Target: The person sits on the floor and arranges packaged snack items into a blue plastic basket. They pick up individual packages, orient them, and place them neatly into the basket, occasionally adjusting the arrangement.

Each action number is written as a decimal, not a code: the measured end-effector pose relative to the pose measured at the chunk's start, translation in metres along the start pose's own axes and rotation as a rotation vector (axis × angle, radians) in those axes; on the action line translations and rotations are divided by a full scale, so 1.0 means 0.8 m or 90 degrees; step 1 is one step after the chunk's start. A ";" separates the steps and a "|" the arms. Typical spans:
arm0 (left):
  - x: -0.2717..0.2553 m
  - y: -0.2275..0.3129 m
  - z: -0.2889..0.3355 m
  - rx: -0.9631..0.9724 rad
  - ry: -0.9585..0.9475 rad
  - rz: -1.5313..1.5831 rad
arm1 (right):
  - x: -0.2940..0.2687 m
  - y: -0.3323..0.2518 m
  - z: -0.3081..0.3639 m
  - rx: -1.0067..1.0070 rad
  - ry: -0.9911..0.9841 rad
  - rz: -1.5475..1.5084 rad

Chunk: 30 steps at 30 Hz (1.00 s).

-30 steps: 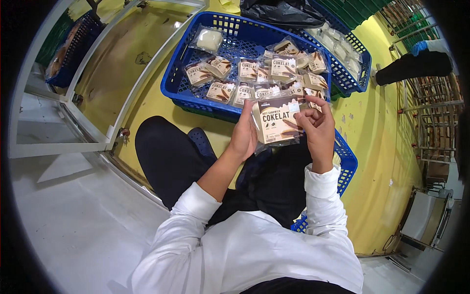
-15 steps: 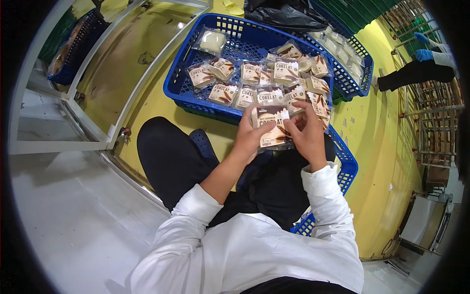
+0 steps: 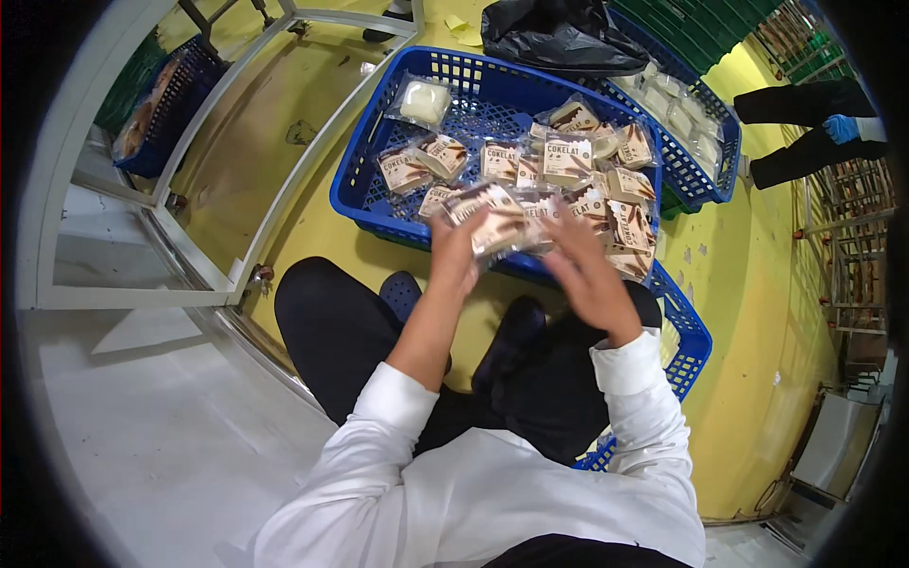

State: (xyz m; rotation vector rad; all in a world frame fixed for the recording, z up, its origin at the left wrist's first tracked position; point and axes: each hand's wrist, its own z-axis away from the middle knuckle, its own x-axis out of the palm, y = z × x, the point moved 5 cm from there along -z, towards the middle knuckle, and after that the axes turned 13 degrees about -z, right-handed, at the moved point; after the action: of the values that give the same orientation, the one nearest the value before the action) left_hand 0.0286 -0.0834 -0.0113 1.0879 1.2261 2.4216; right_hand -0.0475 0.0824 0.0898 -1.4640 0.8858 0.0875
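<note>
A white metal frame (image 3: 133, 295) stood at far left, a blue crate of bread (image 3: 180, 118) visible through it. I sat on the yellow floor (image 3: 301, 227), a dark blue clog (image 3: 401, 295) between my bent legs in black trousers (image 3: 317, 312). Before me stood a wide blue crate (image 3: 369, 216), a plain white wrapped bread (image 3: 423, 101) in its far left corner and brown-and-cream labelled packs (image 3: 568, 157) heaped toward its right.

My left hand (image 3: 454, 251) gripped one wrapped sandwich (image 3: 488, 222), thumb on top, the pack tilted above the crate's near edge. My right hand (image 3: 589, 275), blurred by motion, was just to its right, fingers extended and closed on nothing; whether they touched the pack, I could not tell.

A black plastic bag (image 3: 559, 38) lay beyond the crate, near a second blue crate (image 3: 724, 180) of plain white packs (image 3: 677, 114). Another blue crate (image 3: 696, 350) sat beside my right knee. At far right, near metal racks (image 3: 852, 284), hung a co-worker's blue-gloved hand (image 3: 841, 129).
</note>
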 end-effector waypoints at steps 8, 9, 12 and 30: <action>-0.010 0.059 -0.270 0.073 0.068 -0.240 | -0.052 0.067 0.019 0.177 0.258 -0.289; -0.043 0.051 -0.300 0.046 0.273 -0.315 | -0.050 0.066 0.019 0.197 0.262 -0.293; -0.126 0.043 -0.365 -0.001 0.486 -0.159 | -0.041 0.052 0.006 0.182 0.200 -0.317; -0.039 0.047 -0.294 0.044 0.087 -0.050 | -0.130 0.100 0.086 0.155 0.723 -0.544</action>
State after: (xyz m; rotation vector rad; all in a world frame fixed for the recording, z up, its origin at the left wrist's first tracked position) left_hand -0.1090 -0.2651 -0.0876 0.8865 1.3771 2.4444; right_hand -0.1325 0.2028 0.0735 -1.4971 0.9861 -1.5520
